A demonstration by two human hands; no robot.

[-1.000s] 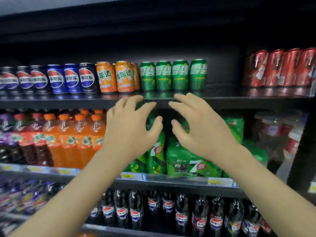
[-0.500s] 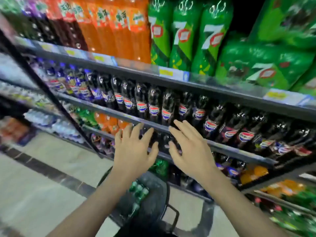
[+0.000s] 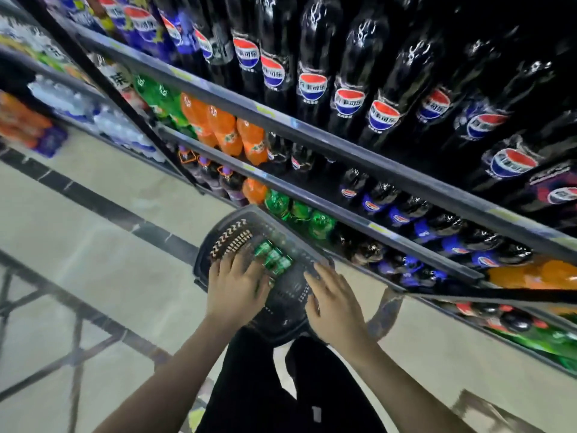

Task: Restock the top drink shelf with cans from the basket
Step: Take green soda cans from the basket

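A dark plastic basket (image 3: 237,218) stands on the floor at the foot of the shelving. Green cans (image 3: 272,259) lie side by side inside it. My left hand (image 3: 235,284) hovers over the basket with fingers spread, its fingertips at the near edge of the green cans; whether it touches them is unclear. My right hand (image 3: 335,300) reaches over the right part of the basket, fingers straight and holding nothing. The top drink shelf is out of view.
Shelves of cola bottles (image 3: 312,85), orange soda bottles (image 3: 224,126) and green bottles (image 3: 299,214) rise right behind the basket. A shelf rail (image 3: 359,151) juts out above it. Pale tiled floor (image 3: 93,245) lies to the left. My dark trousers (image 3: 281,385) show below.
The view has swung down from the can shelf to the floor. Both hands dropped from shelf height to just over the basket, staying empty.
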